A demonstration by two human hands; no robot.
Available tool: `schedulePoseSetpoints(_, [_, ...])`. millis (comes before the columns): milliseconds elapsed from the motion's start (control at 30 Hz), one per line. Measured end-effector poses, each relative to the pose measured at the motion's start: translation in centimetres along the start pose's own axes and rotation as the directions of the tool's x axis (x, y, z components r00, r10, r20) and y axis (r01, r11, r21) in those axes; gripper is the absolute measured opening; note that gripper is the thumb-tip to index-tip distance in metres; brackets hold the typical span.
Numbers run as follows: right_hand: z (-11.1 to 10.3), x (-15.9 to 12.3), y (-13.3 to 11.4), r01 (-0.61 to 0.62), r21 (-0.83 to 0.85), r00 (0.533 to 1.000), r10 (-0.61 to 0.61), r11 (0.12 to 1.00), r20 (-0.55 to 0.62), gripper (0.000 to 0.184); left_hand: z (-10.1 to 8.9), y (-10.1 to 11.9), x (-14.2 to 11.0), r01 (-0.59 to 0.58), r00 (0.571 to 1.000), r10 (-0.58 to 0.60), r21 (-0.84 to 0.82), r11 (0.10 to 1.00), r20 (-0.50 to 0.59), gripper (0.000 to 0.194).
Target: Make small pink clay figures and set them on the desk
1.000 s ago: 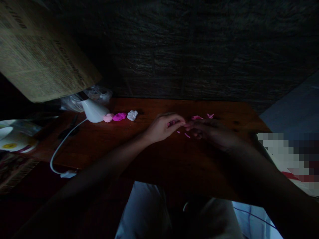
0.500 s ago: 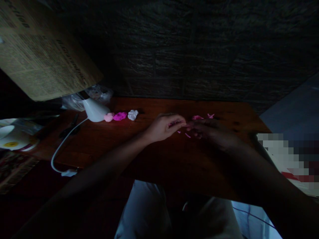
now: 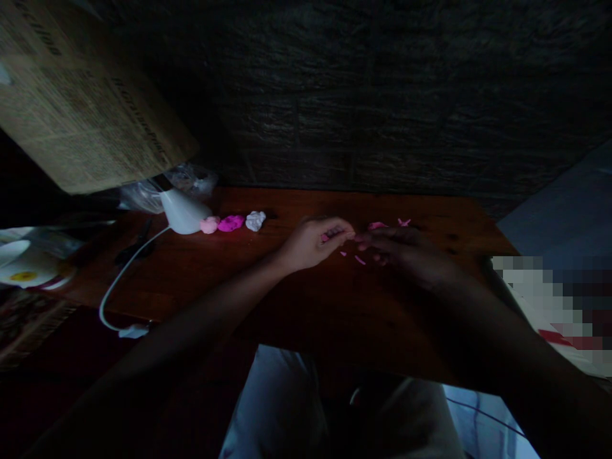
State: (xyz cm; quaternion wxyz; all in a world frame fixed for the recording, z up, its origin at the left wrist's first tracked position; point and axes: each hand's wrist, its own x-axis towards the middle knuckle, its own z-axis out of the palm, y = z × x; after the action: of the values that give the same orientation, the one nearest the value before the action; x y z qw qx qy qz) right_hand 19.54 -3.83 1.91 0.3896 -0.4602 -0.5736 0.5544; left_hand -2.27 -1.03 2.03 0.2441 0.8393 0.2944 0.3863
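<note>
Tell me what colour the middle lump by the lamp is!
The middle lump is bright magenta, clearest in the head view.

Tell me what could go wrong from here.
The pink piece inside the curled left hand might get squashed. The thin pink strip lies close to the right hand and could be brushed aside. The light pink lump sits right beside the bright pink lump, so they might stick together if nudged.

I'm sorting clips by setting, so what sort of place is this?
Probably a dim room in a home: a lamp with a printed shade stands on a wooden table, and a fringed rug shows at the left edge.
</note>
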Motion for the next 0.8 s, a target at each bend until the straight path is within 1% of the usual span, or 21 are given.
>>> schedulePoseSetpoints(167, [0.1,0.0,-0.1,0.019,-0.023,1.000,-0.020,1.000,-0.008,0.039,-0.1,0.2,0.0,0.004,1.000,-0.004,-0.030,1.000,0.014,0.016])
schedulePoseSetpoints(333, [0.5,-0.3,-0.6,0.061,-0.040,0.996,-0.063,0.997,-0.057,0.035,0.3,-0.3,0.1,0.068,0.998,-0.065,-0.186,0.980,0.022,0.017])
schedulePoseSetpoints(500, [0.5,-0.3,-0.4,0.108,-0.033,0.993,-0.110,0.994,-0.048,0.034,1.3,-1.5,0.2,0.150,0.988,-0.132,-0.329,0.932,0.077,0.022])
schedulePoseSetpoints(600, [0.3,-0.1,-0.2,0.109,-0.058,0.993,-0.112,0.992,-0.048,0.036,1.7,-1.9,0.2,0.198,0.980,-0.166,-0.416,0.888,0.111,0.026])
schedulePoseSetpoints(700, [0.2,0.1,-0.1,0.105,-0.086,0.992,-0.110,0.991,-0.057,0.039,1.8,-2.0,0.2,0.250,0.968,-0.201,-0.480,0.841,0.152,0.029])
schedulePoseSetpoints(800, [0.2,0.1,-0.3,0.096,-0.101,0.993,-0.102,0.990,-0.059,0.040,1.9,-1.8,0.2,0.283,0.959,-0.228,-0.519,0.807,0.169,0.031])
